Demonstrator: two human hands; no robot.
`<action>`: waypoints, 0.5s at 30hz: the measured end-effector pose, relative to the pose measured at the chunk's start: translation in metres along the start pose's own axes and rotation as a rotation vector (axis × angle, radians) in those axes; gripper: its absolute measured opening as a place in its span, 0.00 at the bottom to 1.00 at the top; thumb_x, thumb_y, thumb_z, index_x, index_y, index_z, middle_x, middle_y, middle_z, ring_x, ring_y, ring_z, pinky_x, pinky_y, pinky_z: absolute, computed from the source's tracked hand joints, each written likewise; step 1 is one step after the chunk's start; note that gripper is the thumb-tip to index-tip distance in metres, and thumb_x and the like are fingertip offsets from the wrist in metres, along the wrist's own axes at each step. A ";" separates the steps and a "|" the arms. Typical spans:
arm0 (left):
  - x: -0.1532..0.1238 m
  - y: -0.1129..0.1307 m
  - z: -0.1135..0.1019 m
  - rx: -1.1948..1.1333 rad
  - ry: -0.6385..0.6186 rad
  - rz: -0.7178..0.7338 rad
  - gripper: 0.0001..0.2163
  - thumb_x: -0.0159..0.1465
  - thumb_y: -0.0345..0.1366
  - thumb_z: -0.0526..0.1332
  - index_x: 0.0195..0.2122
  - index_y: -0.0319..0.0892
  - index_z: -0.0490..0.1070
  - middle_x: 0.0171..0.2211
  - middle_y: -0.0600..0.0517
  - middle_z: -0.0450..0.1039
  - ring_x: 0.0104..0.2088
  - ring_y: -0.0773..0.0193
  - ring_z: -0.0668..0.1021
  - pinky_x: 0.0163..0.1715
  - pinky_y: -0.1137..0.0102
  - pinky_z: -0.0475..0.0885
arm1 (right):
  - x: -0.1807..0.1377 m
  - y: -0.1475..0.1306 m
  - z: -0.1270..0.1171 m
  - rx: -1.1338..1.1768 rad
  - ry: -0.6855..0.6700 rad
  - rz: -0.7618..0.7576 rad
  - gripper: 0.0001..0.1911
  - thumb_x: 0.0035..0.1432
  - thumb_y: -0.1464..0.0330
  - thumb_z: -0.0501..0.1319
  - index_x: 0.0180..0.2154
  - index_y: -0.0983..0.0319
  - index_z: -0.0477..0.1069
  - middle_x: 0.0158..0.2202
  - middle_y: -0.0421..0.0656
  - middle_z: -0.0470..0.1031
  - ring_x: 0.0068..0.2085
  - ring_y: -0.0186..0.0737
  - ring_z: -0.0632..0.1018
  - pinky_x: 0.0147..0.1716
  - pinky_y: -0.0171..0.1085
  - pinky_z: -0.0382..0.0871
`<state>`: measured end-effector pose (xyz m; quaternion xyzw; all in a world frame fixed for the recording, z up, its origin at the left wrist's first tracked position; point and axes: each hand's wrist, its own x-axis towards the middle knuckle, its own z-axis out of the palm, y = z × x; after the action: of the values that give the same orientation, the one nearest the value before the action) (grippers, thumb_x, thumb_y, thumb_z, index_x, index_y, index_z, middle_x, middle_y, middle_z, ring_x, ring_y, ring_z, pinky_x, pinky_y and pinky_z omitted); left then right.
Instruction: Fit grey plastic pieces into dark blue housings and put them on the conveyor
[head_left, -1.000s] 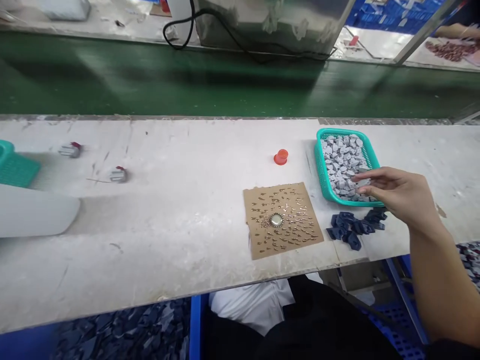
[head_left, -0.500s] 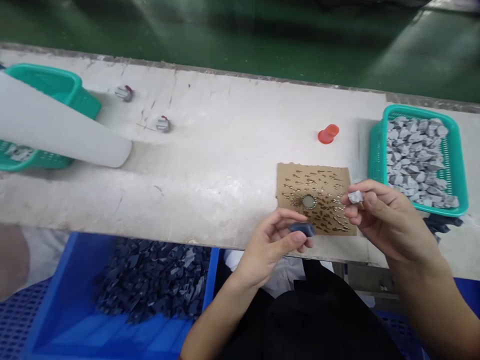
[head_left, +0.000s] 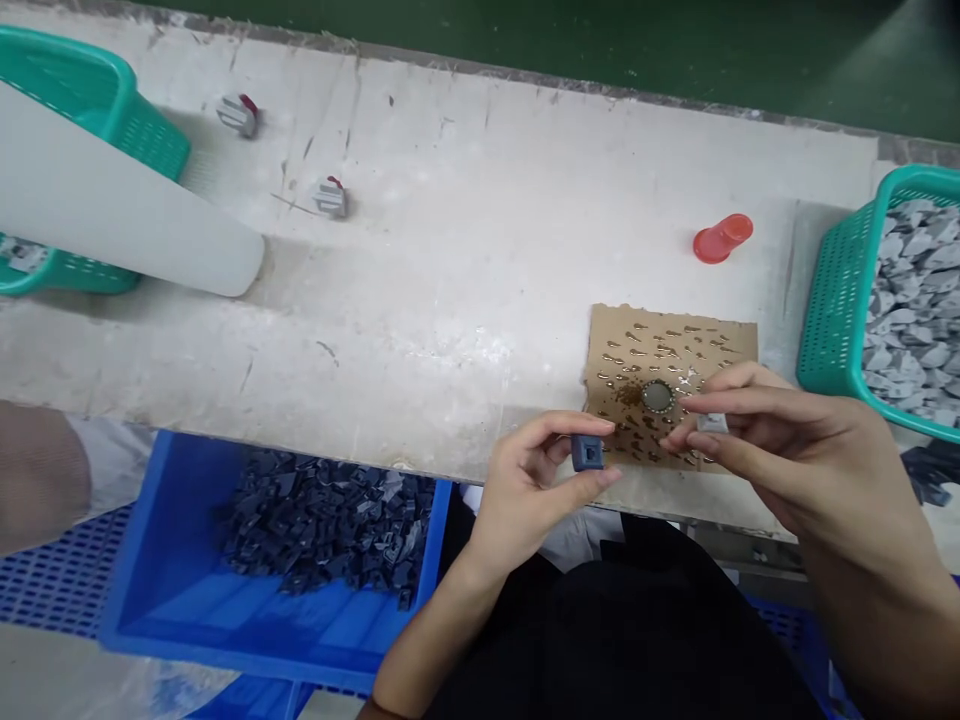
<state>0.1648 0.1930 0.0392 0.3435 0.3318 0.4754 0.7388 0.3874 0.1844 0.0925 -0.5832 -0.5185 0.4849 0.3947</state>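
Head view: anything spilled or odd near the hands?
Cardboard near the right hand: glossy drops dot it, mostly separate, but a dense speckled patch beside the round cap breaks that pattern. Could be a spill; can't confirm. The cardboard's far edge also looks ragged.

A second ago your right hand [head_left: 795,450] hung empty over the green basket [head_left: 836,290], right of centre; now it pinches a grey piece [head_left: 712,423] above the cardboard [head_left: 598,340]. Your left hand [head_left: 525,490], out of view then, has come into the lower middle with a dark blue piece [head_left: 587,453], turned over the last half second so its small opening faces you. Your view has swung too, leaving the basket cut off at the right edge and the blue bin [head_left: 172,560] far more exposed at lower left.
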 end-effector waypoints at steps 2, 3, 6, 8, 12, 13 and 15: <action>-0.001 0.002 -0.003 0.037 -0.007 0.031 0.18 0.56 0.24 0.77 0.45 0.49 0.83 0.46 0.52 0.82 0.45 0.68 0.83 0.48 0.76 0.79 | 0.001 0.001 -0.001 -0.039 0.021 -0.013 0.16 0.57 0.69 0.74 0.47 0.47 0.83 0.44 0.41 0.75 0.41 0.35 0.81 0.34 0.29 0.82; -0.001 0.003 -0.004 0.063 -0.002 0.055 0.19 0.55 0.24 0.77 0.46 0.49 0.83 0.47 0.52 0.81 0.45 0.67 0.83 0.48 0.76 0.80 | 0.002 0.002 -0.003 -0.055 0.027 -0.019 0.17 0.57 0.69 0.74 0.48 0.47 0.83 0.41 0.42 0.75 0.45 0.37 0.79 0.33 0.28 0.81; -0.001 0.004 -0.005 0.174 0.036 0.124 0.19 0.56 0.27 0.78 0.47 0.49 0.83 0.48 0.50 0.78 0.46 0.65 0.82 0.46 0.75 0.81 | 0.003 0.003 -0.009 -0.107 0.001 -0.045 0.19 0.58 0.67 0.74 0.51 0.47 0.82 0.38 0.43 0.77 0.53 0.41 0.76 0.34 0.27 0.79; -0.001 0.004 -0.004 0.242 0.045 0.143 0.18 0.57 0.30 0.78 0.48 0.48 0.82 0.47 0.50 0.75 0.45 0.65 0.81 0.44 0.75 0.81 | 0.003 0.001 -0.012 -0.162 -0.027 -0.044 0.19 0.60 0.65 0.73 0.52 0.46 0.81 0.44 0.43 0.79 0.53 0.39 0.77 0.36 0.27 0.80; -0.002 0.001 0.001 0.353 0.054 0.193 0.23 0.56 0.30 0.79 0.52 0.48 0.80 0.43 0.51 0.78 0.43 0.66 0.81 0.46 0.75 0.80 | -0.002 -0.005 -0.011 -0.267 0.084 -0.025 0.19 0.58 0.65 0.74 0.51 0.49 0.81 0.39 0.39 0.82 0.35 0.32 0.82 0.32 0.25 0.80; -0.003 -0.001 0.002 0.366 0.068 0.205 0.24 0.55 0.29 0.79 0.52 0.47 0.79 0.43 0.51 0.79 0.44 0.66 0.81 0.49 0.74 0.80 | -0.004 -0.006 -0.011 -0.265 0.129 -0.015 0.19 0.57 0.66 0.74 0.50 0.51 0.80 0.37 0.39 0.82 0.32 0.33 0.82 0.32 0.27 0.81; -0.003 -0.004 0.003 0.333 0.095 0.220 0.22 0.54 0.27 0.79 0.48 0.44 0.78 0.44 0.50 0.80 0.49 0.62 0.83 0.54 0.69 0.81 | -0.009 -0.005 -0.012 -0.282 0.192 0.005 0.16 0.57 0.65 0.74 0.47 0.53 0.79 0.35 0.39 0.82 0.31 0.38 0.83 0.32 0.32 0.82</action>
<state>0.1679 0.1881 0.0383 0.4723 0.4009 0.5076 0.5989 0.3979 0.1766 0.1011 -0.6777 -0.5398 0.3503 0.3557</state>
